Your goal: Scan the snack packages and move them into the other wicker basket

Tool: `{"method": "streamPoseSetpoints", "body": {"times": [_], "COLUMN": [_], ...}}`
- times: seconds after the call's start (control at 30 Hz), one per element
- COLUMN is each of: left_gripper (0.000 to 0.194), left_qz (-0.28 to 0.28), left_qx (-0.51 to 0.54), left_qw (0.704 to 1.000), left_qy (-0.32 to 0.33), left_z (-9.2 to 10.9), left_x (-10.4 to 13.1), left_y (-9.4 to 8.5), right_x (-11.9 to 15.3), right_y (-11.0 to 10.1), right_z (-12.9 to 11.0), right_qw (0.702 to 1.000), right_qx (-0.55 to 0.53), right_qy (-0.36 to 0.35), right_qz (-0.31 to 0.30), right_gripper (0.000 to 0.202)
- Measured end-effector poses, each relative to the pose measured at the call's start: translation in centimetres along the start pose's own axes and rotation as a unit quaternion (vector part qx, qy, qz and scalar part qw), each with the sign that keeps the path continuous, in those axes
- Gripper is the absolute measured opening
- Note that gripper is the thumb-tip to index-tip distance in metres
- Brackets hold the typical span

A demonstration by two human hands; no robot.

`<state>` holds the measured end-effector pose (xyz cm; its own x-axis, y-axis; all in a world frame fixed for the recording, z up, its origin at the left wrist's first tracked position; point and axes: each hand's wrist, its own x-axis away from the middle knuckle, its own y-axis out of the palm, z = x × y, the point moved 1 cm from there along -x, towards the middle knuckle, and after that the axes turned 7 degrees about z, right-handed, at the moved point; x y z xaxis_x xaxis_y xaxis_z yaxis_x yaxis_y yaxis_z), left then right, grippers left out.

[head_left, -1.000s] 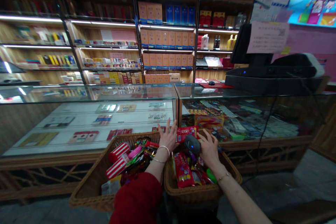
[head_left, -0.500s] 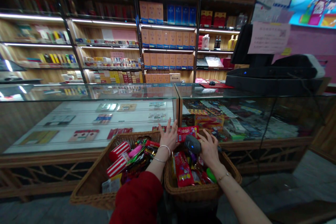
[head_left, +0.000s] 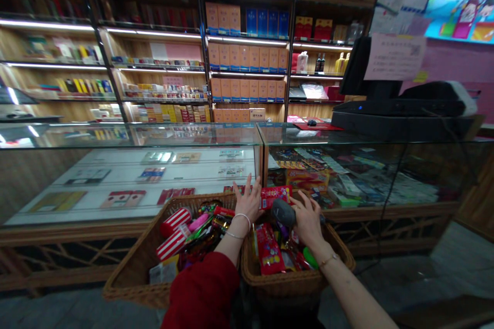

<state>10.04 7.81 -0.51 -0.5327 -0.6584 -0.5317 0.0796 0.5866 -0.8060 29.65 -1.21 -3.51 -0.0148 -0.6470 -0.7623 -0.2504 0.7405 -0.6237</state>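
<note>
My left hand (head_left: 249,201) grips the left end of a red snack packet (head_left: 275,196), with some fingers spread upward. Beside it, my right hand (head_left: 306,220) is wrapped round a dark grey handheld scanner (head_left: 283,212), whose head points at the packet. Below the hands sits a small wicker basket (head_left: 285,280) with another red packet (head_left: 269,249) and a green item (head_left: 310,257) in it. At the left, under my left forearm, a larger wicker basket (head_left: 133,267) holds red-and-white striped packs (head_left: 175,222), a pink item (head_left: 199,222) and mixed wrapped goods.
Glass display counters (head_left: 131,149) run across behind the baskets. On the right counter stand a black register screen (head_left: 357,64) and a dark machine (head_left: 432,100). A cable (head_left: 389,190) hangs down the counter's front. Lit shelves of boxes (head_left: 247,90) line the wall.
The blue light seen on the scanner earlier no longer shows. Both hands and the packet stay in nearly the same place.
</note>
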Motion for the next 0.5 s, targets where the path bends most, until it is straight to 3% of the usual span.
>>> {"method": "streamPoseSetpoints", "body": {"times": [0.5], "left_gripper": [0.082], "left_qz": [0.002], "left_qx": [0.006], "left_qw": [1.000], "left_qy": [-0.017], "left_z": [-0.27], "left_x": [0.05], "left_y": [-0.12], "right_x": [0.08], "right_y": [0.38], "right_z": [0.64], "right_qw": [0.999], "right_qx": [0.013], "right_qy": [0.032], "right_qz": [0.012], "right_gripper": [0.032]}}
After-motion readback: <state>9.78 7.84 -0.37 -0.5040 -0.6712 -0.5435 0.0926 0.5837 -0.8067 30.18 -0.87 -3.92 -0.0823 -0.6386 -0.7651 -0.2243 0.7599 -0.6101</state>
